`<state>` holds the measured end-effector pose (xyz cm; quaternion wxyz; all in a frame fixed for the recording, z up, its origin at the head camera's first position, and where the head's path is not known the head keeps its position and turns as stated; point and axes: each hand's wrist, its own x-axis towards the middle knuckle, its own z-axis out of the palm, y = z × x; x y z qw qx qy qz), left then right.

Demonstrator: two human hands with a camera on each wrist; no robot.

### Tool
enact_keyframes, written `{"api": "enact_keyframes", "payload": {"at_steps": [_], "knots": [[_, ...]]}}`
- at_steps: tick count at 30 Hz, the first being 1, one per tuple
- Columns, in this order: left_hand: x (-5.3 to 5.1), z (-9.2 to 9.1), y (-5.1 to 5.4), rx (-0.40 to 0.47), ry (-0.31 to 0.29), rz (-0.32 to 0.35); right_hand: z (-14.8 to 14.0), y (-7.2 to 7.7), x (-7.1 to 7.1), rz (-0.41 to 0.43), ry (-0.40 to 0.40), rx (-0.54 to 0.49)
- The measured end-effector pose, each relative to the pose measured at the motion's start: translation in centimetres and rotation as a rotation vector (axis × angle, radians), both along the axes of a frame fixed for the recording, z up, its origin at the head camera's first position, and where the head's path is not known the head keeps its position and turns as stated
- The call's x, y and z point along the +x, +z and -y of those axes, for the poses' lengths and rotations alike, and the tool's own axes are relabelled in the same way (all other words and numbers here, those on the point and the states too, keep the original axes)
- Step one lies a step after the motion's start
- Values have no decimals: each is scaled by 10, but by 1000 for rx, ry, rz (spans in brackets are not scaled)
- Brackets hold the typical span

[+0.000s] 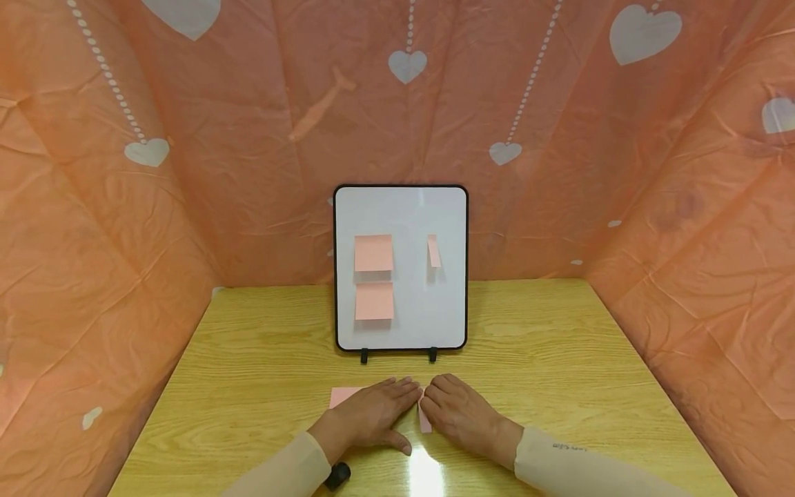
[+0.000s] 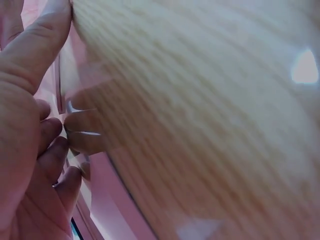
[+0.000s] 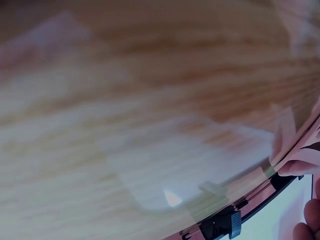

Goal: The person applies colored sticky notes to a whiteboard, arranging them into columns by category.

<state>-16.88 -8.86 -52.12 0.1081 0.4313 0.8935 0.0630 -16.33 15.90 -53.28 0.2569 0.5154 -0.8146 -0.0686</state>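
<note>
My left hand (image 1: pixel 380 413) lies palm down on the table, fingers stretched toward the right. It partly covers a pink sticky note (image 1: pixel 343 395), whose upper left corner shows. Just right of it, my right hand (image 1: pixel 462 414) has its fingers bent and pinches a narrow pink paper strip (image 1: pixel 425 420), partly hidden by the fingers. The fingertips of both hands meet at the strip's top. Behind them stands a whiteboard (image 1: pixel 410 207) bearing two square pink notes, an upper one (image 1: pixel 373 252) and a lower one (image 1: pixel 375 301), and a slim folded pink strip (image 1: pixel 433 251) at right.
The whiteboard rests on small black feet (image 1: pixel 364 355) on the glossy wood-grain table (image 1: pixel 248 345). Orange cloth (image 1: pixel 248 138) with white hearts surrounds the table at the back and both sides. A black cylindrical object (image 1: pixel 338 476) is beside my left wrist.
</note>
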Motion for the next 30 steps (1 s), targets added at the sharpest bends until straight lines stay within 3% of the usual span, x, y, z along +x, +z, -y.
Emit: {"api": "enact_keyframes", "payload": {"at_steps": [5,10,14,19,23,30], "knots": [[6,5,4,-5,33,-30,0,0,0,0,6,-28],[20,10,10,-11,41,-89,0,1,0,-3,7,-45],[34,9,11,2,1,-140,-1,2,0,-7,2,-60],[47,3,7,44,-100,-237,-2,2,-1,1,-4,-93],[52,-2,2,60,-160,-290,-2,0,-1,11,-7,-124],[53,-3,-6,55,-181,-302,-2,0,-1,12,-22,-114]]}}
